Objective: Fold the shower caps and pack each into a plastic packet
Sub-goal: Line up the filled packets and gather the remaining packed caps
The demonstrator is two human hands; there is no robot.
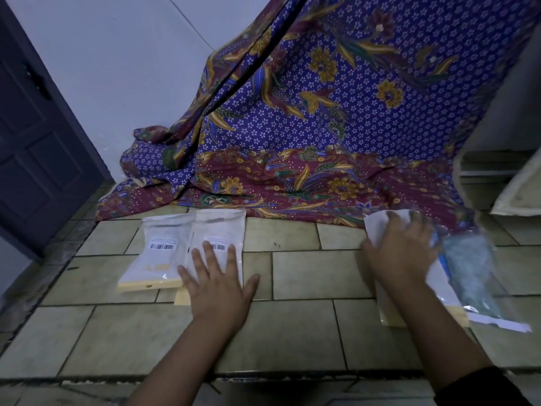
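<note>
Left hand (218, 288) flat on packet (219, 230) — long axis pointing away

Left grip (218, 284) flat, fingers spread, on white packet (219, 230); second packet (158, 250) just left, edges overlapping. Right grip (399, 253), blurred, rests on third packet (377, 227). Tiled desk (292, 332).

Surface: pale green-beige tiled ledge (292, 326) with dark grout lines, its front edge nearest the viewer.
Back: purple and maroon floral batik cloth (292, 183) hangs from above, its lower hem spread over the rear tiles.
Left: first white barcoded plastic packet (164, 259) and second white barcoded plastic packet (219, 227) lie flat, side by side, edges touching.
Right: blurred white plastic packet (377, 230) lies flat; clear plastic packet with blue-grey contents (474, 276) overlaps its right edge.
</note>
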